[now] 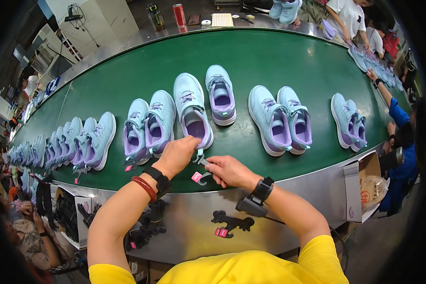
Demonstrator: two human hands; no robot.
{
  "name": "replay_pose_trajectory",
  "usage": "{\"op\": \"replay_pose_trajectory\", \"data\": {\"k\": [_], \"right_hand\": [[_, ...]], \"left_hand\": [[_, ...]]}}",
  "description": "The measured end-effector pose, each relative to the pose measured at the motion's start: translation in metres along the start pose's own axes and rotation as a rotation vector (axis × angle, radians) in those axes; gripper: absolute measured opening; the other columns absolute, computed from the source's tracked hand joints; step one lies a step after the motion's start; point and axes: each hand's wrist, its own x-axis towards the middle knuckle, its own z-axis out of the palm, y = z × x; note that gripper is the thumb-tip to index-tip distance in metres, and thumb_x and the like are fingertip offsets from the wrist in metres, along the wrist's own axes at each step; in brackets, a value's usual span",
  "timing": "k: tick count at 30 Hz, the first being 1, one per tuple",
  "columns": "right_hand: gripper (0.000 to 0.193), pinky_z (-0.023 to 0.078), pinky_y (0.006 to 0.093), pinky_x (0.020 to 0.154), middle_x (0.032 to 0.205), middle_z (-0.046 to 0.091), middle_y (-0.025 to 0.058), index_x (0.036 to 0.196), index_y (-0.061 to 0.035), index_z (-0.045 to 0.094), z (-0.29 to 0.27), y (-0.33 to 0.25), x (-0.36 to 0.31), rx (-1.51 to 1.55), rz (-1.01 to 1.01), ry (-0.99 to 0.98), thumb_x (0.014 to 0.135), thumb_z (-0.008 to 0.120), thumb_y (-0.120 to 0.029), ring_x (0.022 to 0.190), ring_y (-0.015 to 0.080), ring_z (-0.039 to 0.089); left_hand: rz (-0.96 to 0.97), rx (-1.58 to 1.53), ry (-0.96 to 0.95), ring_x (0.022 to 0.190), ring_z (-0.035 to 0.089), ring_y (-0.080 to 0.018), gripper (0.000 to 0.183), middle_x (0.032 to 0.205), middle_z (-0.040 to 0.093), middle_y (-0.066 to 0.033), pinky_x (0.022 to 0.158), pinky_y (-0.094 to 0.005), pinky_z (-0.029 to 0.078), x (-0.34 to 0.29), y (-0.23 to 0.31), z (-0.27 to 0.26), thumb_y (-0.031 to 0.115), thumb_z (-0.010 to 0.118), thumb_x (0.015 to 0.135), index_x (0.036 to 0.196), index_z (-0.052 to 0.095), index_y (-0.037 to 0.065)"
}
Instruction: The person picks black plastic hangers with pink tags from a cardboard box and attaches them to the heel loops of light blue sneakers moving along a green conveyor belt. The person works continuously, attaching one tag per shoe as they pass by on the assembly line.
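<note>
My left hand (178,155) is closed, its fingers pinching the heel of a light blue and lilac sneaker (189,97) on the green belt. My right hand (233,171) is closed on a dark plastic shoe hanger (204,162) with a small pink tag (196,177). The hanger's upper end meets the pull loop at that sneaker's heel; whether it is hooked through, I cannot tell. A matching sneaker (220,94) stands just to the right, toe pointing away. Left of my left hand sits a pair of sneakers (160,118) with a pink tag at the heel.
More sneaker pairs stand along the green belt (293,54), right and far left. Black hangers (232,222) lie on the metal ledge (189,232) before me. Open boxes (352,191) flank me. A red can (179,15) stands across. Co-workers handle shoes at far right.
</note>
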Motion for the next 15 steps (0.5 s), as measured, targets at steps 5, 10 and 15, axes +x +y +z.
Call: {"op": "replay_pose_trajectory", "data": {"k": [5, 10, 15], "right_hand": [[0.026, 0.042, 0.0300, 0.049, 0.057, 0.053, 0.0029, 0.090, -0.0028, 0.061, -0.031, -0.007, 0.015, -0.259, -0.197, 0.059, 0.095, 0.051, -0.027, 0.051, 0.0117, 0.055], [0.031, 0.049, 0.0393, 0.075, 0.108, 0.057, 0.0157, 0.115, -0.0052, 0.055, -0.086, -0.036, 0.043, -0.799, -0.663, 0.652, 0.084, 0.058, -0.009, 0.089, 0.0351, 0.059], [0.027, 0.046, 0.0432, 0.078, 0.102, 0.057, 0.0139, 0.106, -0.0064, 0.056, -0.127, -0.010, 0.074, -1.058, -0.591, 0.417, 0.083, 0.064, -0.018, 0.092, 0.0347, 0.057]], "left_hand": [[0.138, 0.139, -0.063, 0.068, 0.064, -0.0317, 0.044, 0.098, 0.061, -0.0132, 0.054, -0.0429, 0.051, -0.002, 0.024, -0.009, 0.015, 0.061, 0.081, 0.123, 0.051, 0.022], [-0.047, 0.207, -0.191, 0.071, 0.063, -0.0317, 0.043, 0.084, 0.060, -0.0113, 0.057, -0.0418, 0.049, 0.006, 0.023, -0.013, 0.016, 0.059, 0.083, 0.125, 0.052, 0.021], [-0.225, -0.053, -0.194, 0.083, 0.062, -0.0389, 0.041, 0.090, 0.065, -0.0181, 0.071, -0.0441, 0.049, 0.007, 0.023, -0.013, 0.007, 0.053, 0.085, 0.124, 0.056, 0.017]]}}
